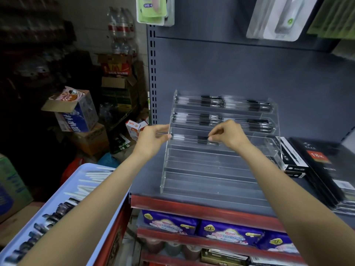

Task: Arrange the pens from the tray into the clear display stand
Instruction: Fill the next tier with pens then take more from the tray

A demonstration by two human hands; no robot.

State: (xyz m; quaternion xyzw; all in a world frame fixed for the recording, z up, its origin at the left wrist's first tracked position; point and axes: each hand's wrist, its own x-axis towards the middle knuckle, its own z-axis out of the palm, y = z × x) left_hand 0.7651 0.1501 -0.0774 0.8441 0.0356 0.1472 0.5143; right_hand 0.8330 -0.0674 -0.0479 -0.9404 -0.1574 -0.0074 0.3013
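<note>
Grey shop shelving [249, 70] carries the clear display stand [215, 169], its top two tiers already filled. Both hands pinch one black pen [194, 138] level over the third tier: left hand [151, 139] at its tip, right hand [228, 134] at the clip end, likely so it drops flat into the channel. Below the left forearm, the blue tray [63, 191] holds more pens.

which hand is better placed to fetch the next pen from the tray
Left, probably. The tray lies at lower left, directly under the left forearm, while the right hand is over the stand, farther away. Both hands pinch the pen now.
</note>
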